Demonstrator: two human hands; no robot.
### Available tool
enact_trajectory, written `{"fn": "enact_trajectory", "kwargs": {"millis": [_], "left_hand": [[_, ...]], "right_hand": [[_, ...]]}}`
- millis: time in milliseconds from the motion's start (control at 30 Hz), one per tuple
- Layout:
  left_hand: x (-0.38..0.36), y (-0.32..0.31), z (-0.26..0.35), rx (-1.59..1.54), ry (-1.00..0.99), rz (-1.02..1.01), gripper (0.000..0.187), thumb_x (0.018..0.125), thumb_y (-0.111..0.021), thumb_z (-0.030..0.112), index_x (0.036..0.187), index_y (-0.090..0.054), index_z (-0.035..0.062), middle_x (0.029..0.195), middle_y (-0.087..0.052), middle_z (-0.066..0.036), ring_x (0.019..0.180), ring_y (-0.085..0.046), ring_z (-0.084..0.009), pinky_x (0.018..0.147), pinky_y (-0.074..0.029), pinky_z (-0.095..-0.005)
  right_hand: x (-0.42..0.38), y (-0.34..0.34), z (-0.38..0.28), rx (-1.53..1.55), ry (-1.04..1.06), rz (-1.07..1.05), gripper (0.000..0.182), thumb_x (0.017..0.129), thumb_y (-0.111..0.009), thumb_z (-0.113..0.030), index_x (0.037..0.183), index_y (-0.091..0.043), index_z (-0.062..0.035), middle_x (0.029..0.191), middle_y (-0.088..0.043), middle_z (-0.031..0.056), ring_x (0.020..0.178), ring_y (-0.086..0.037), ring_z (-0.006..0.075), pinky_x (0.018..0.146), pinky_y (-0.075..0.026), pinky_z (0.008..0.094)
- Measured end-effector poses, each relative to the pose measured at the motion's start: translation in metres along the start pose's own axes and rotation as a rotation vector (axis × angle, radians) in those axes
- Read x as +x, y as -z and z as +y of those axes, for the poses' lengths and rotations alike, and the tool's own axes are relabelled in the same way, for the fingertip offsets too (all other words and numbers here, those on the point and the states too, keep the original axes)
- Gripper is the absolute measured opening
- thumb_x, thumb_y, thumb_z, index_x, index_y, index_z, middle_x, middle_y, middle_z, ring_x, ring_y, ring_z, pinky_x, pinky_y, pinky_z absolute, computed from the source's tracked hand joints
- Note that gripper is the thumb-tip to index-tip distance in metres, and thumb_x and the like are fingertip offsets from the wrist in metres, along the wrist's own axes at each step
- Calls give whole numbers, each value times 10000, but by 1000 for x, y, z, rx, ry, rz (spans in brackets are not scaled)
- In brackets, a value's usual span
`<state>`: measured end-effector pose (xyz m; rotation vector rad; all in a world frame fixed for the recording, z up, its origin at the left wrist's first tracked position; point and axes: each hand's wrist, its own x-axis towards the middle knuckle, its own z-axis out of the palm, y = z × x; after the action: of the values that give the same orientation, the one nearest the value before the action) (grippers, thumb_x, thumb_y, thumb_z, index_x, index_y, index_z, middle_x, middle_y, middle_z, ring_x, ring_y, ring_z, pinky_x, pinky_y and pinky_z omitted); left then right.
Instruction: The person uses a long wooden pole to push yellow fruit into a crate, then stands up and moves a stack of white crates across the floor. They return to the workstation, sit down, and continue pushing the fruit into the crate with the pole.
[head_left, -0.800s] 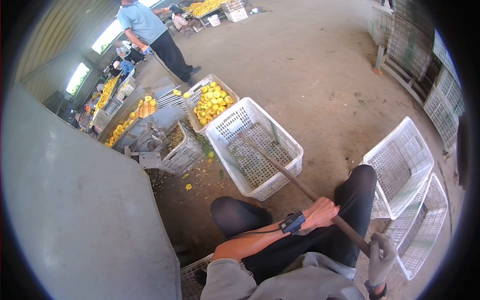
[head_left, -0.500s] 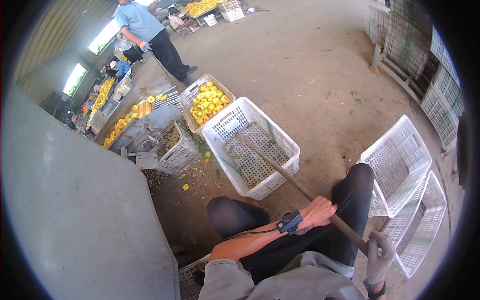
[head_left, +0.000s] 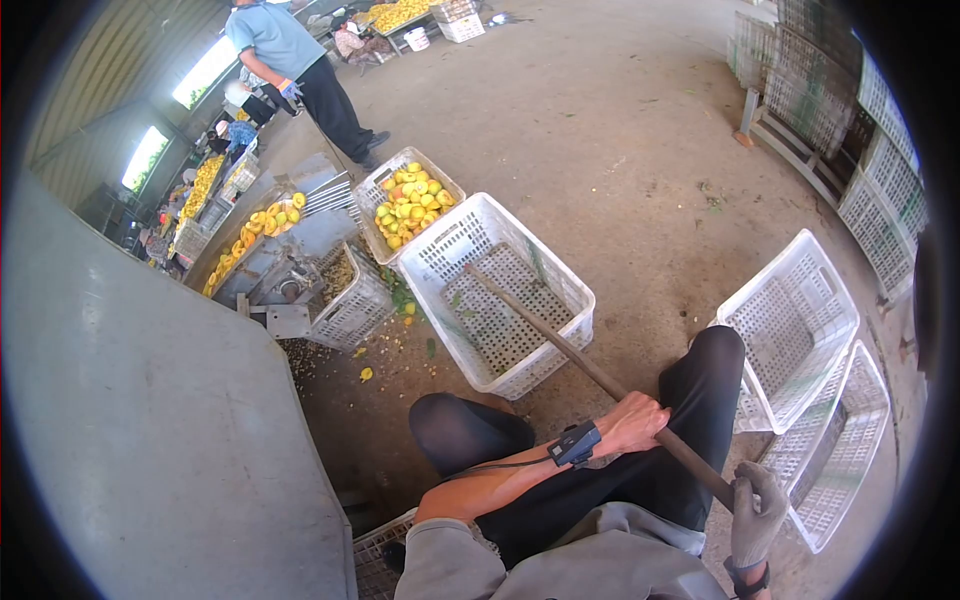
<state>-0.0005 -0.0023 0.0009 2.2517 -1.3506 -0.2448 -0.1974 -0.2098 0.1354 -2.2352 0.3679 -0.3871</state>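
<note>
A long wooden stick (head_left: 585, 368) slants across my lap, its far tip inside a white plastic crate (head_left: 590, 310) on the floor before me. My left hand (head_left: 634, 422), bare and with a small black device (head_left: 574, 444) strapped at the wrist, is closed around the stick's middle. In a grey glove, my right hand (head_left: 760, 505) grips the near end of the stick. Inside the crate lie only a few green leaves. Behind it stands another crate (head_left: 372, 190) filled with yellow fruit (head_left: 412, 205).
Left is a large grey metal panel (head_left: 150, 400); beyond it, a metal chute holds yellow fruit (head_left: 262, 222). A crate of small bits (head_left: 355, 305) stands below. Tilted white crates (head_left: 790, 330) lie right, with stacked crates (head_left: 810, 100) behind. A person in blue (head_left: 275, 45) stands beyond.
More yellow fruit has gathered at the chute's bars. The view has shifted slightly. Both my hands keep their hold on the wooden stick, which still rests in the crate.
</note>
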Motion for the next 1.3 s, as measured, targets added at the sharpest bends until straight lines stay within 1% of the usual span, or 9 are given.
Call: {"fn": "enact_trajectory", "kwargs": {"millis": [267,367,767,967,1067,1300], "left_hand": [[0,-4,-2,-4,-1,16,350,740,-833,303,766,-665,-2,691,-678,-221,720,-707,-422,657,-563,-499],[-1,-1,-2,-21,-24,12,308,767,-819,246,791,-623,10,682,-658,-211,717,-679,-435,639,-523,-513],[0,3,-1,-9,-27,4,308,745,-830,238,808,-642,2,677,-660,-210,713,-683,-431,632,-524,-513],[0,4,0,-9,-18,-9,295,731,-823,224,800,-639,4,672,-660,-212,706,-684,-433,631,-525,-517],[0,1,-2,-16,-21,6,279,738,-810,218,786,-636,5,665,-655,-216,699,-678,-439,627,-521,-521],[0,-2,-4,-39,-35,34,262,757,-788,212,764,-629,3,651,-644,-226,682,-665,-452,614,-506,-533]], "right_hand": [[1,0,-3,14,-16,6,224,866,-615,83,1029,-748,8,942,-723,123,850,-696,230,770,-541,354],[1,0,-5,19,-32,5,228,863,-616,85,1029,-750,6,944,-724,119,855,-695,231,773,-539,354],[1,1,-1,-30,19,-5,221,866,-615,91,1027,-744,13,929,-714,127,864,-691,231,778,-544,356],[1,0,-1,-21,-4,0,217,869,-607,91,1022,-742,17,929,-714,128,869,-693,234,787,-544,357],[0,-1,3,-5,-39,2,215,869,-606,88,1021,-741,18,931,-715,127,875,-692,237,792,-543,357],[1,1,-4,-4,-30,-6,217,863,-609,86,1020,-742,15,934,-713,127,881,-689,242,804,-536,359]]}}
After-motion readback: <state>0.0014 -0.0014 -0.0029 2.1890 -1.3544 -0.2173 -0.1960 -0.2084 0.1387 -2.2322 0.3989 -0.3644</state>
